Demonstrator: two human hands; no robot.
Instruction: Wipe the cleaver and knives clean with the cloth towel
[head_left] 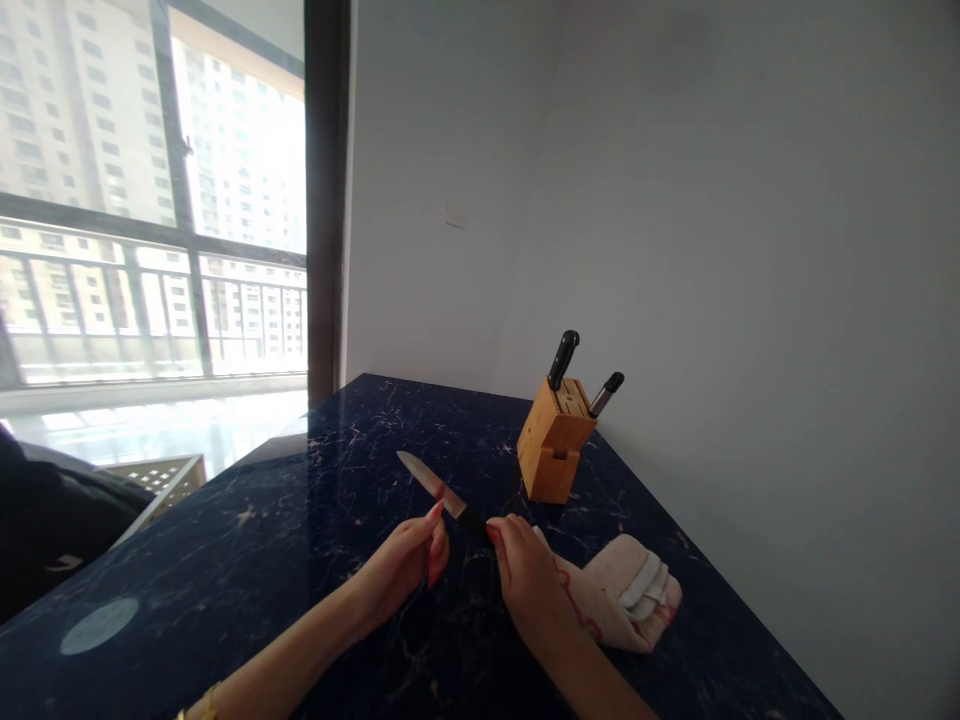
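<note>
A kitchen knife [425, 478] with a broad steel blade and black handle is held above the dark table, its tip pointing up and to the left. My right hand [525, 565] grips the end of its handle. Beside the lower part of the blade is my left hand [412, 560], with the thumb raised at the edge and the fingers partly bent, apart from the thumb. Whether the thumb touches the steel I cannot tell. Right of my right hand, partly behind its wrist, lies a folded pink towel [611, 570] with a red pattern.
A wooden knife block [551, 460] stands beyond my right hand, with black-handled tools in its slots. The dark blue marbled table [247, 560] has a pale round patch [99, 626] at left. A wall [712, 250] borders the right, a large window [150, 230] the left.
</note>
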